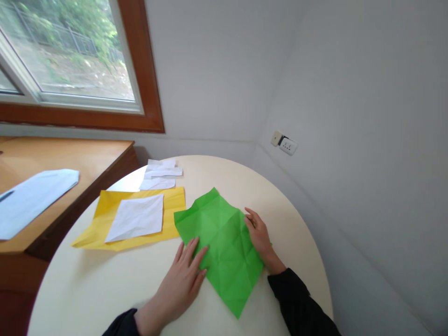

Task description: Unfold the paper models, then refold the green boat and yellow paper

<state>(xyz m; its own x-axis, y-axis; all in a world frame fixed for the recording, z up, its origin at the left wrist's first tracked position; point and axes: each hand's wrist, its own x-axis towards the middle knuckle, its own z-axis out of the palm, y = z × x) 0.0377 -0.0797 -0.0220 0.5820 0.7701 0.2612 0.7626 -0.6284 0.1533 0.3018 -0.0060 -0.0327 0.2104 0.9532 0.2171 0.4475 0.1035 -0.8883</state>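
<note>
On round table [105,284], hands flatten green paper [220,242].

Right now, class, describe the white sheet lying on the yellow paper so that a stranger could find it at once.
Start at the round cream table. Left of the green sheet under both hands lies a yellow sheet, and the white sheet rests on top of it. Unlike the small white scraps farther back, it is one large creased piece.

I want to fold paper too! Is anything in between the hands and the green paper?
No, nothing visible is in the way. Both hands rest right on the green paper: the left hand lies flat on its near left edge, and the right hand on its right edge. The yellow paper lies off to the left.
</note>
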